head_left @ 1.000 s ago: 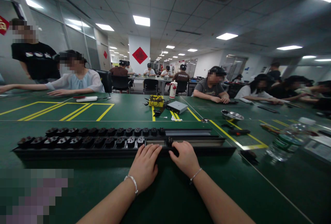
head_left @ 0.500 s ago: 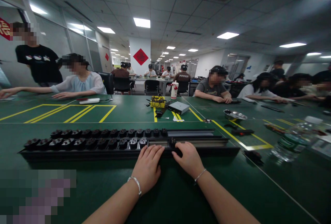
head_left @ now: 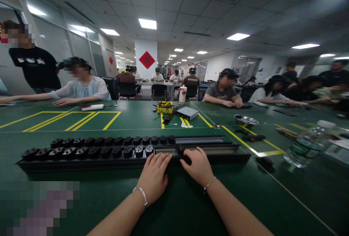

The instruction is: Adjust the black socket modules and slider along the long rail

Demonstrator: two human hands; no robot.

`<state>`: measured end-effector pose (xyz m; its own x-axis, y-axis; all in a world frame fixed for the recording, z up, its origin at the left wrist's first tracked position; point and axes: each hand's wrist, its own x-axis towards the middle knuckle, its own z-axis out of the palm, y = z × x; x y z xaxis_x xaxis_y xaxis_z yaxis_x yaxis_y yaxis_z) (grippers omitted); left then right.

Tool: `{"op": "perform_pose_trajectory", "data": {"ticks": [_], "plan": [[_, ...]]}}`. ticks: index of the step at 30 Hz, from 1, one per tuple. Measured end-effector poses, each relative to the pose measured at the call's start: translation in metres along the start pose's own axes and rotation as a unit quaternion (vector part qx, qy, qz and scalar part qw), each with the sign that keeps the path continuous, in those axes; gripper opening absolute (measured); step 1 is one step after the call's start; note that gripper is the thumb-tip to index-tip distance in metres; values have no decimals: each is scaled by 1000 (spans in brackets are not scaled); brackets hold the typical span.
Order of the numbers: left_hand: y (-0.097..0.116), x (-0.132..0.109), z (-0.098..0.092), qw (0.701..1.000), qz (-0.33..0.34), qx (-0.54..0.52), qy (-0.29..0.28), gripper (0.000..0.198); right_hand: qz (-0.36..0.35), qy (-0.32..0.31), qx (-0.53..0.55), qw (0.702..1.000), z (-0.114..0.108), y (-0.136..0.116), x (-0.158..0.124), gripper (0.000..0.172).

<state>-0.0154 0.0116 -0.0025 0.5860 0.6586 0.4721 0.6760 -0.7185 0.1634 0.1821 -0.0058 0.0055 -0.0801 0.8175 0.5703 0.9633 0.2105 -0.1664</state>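
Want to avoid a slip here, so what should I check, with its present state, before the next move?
1. Left hand on the front rail: ok, its fingers lie over the near edge.
2. Right hand at the lone block: ok, it is right beside it.
3. Firm grip on that block: cannot tell, the contact is partly hidden.
4. Lone block against the row: not ok, a gap parts them.
5. Bottle away from the rail: ok, it stands apart, to the right.
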Motion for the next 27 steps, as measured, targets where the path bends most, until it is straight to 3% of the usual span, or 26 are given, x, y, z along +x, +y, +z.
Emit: {"op": "perform_pose_trajectory", "data": {"ticks": [27], "plan": [[0, 0, -1, 1000, -1, -3, -10, 60, -5, 0, 26, 1000, 2, 5, 1, 11]]}}
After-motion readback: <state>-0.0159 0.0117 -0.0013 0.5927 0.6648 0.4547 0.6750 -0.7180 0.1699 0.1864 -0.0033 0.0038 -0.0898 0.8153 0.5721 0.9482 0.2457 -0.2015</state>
